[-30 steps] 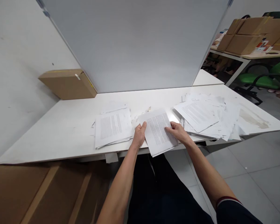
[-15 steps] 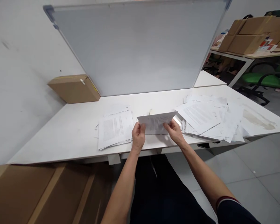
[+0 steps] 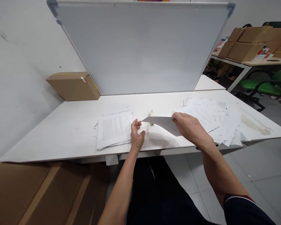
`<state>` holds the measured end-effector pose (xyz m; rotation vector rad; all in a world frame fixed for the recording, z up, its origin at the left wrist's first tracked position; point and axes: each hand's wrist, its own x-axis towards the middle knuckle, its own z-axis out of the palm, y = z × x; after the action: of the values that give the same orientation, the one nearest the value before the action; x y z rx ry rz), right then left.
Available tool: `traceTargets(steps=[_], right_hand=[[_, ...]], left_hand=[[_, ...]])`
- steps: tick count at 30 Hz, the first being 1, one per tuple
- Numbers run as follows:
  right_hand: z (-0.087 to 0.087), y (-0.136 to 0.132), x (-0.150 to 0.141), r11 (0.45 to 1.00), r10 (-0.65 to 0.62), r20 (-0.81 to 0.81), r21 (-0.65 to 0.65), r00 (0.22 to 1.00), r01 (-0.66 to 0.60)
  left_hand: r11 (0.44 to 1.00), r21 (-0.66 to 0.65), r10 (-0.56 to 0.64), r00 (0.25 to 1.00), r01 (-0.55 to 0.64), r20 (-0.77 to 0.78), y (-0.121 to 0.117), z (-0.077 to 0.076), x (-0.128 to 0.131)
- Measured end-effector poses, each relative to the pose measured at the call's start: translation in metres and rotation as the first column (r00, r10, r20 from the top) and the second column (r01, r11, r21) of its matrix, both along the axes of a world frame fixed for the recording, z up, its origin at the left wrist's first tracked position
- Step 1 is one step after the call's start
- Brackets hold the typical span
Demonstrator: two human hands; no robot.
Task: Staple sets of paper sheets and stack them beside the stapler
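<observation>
In my right hand [image 3: 187, 125] I pinch the right end of the printed paper sheets [image 3: 165, 122], which hang above the desk, bent and seen almost edge-on. My left hand [image 3: 137, 135] is apart from them, its fingers and thumb spread with nothing between. Just left of that hand lies a stack of printed papers [image 3: 113, 128], roughly squared. A looser, spread-out pile of papers [image 3: 221, 118] lies to the right, partly hidden by my right hand. Beyond the held sheets a small pale object [image 3: 151, 113] rests on the desk; I cannot make out its kind.
A whiteboard [image 3: 140, 47] stands at the back of the white desk [image 3: 67, 134]. A cardboard box [image 3: 72, 87] leans at the left wall, and large cartons [image 3: 37, 190] stand below the front edge. Boxes [image 3: 245, 47] and a green chair [image 3: 259, 86] are at the right.
Both hands held the sheets; they tipped from facing me to nearly edge-on. My left hand has let go and opened, while my right hand has shifted its grip to their right end.
</observation>
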<state>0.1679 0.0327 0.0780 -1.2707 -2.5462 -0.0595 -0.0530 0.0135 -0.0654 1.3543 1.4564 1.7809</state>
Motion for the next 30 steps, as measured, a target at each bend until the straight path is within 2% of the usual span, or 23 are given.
traceTargets(steps=[3, 6, 8, 10, 14, 22, 25, 28, 30], right_hand=[[-0.002, -0.005, -0.007, 0.999, 0.011, 0.232, 0.028, 0.973, -0.018], [-0.012, -0.003, -0.014, 0.998, 0.051, 0.3, -0.053, 0.953, -0.037], [-0.016, -0.002, -0.016, 0.996, 0.058, 0.302, -0.083, 0.952, -0.034], [-0.015, -0.001, -0.017, 0.996, 0.053, 0.3, -0.085, 0.952, -0.028], [-0.009, -0.001, -0.023, 0.997, 0.056, 0.302, -0.066, 0.951, -0.038], [-0.016, -0.001, -0.029, 0.998, 0.057, 0.313, -0.053, 0.948, -0.042], [-0.016, -0.001, -0.026, 0.994, 0.077, 0.286, -0.102, 0.955, -0.049], [-0.008, 0.0, -0.015, 0.985, 0.039, 0.205, -0.173, 0.978, -0.003], [-0.005, 0.001, -0.003, 0.967, -0.009, 0.049, -0.253, 0.999, 0.021]], left_hand=[[0.994, -0.068, -0.096, 0.973, 0.083, -0.21, -0.001, -0.01, -0.002], [0.972, -0.17, -0.211, 0.923, 0.163, -0.321, 0.001, -0.014, 0.001], [0.963, -0.209, -0.236, 0.91, 0.172, -0.34, 0.003, -0.015, 0.002], [0.962, -0.205, -0.238, 0.922, 0.18, -0.305, 0.004, -0.016, 0.002], [0.965, -0.174, -0.222, 0.965, 0.197, -0.139, 0.005, -0.018, 0.002], [0.955, -0.21, -0.234, 0.966, 0.208, -0.107, 0.005, -0.015, 0.001], [0.943, -0.236, -0.257, 0.964, 0.236, -0.065, 0.003, -0.011, 0.002], [0.951, -0.177, -0.251, 0.967, 0.254, 0.036, 0.003, -0.011, 0.002], [0.971, -0.109, -0.198, 0.972, 0.212, 0.128, 0.004, -0.012, 0.001]])
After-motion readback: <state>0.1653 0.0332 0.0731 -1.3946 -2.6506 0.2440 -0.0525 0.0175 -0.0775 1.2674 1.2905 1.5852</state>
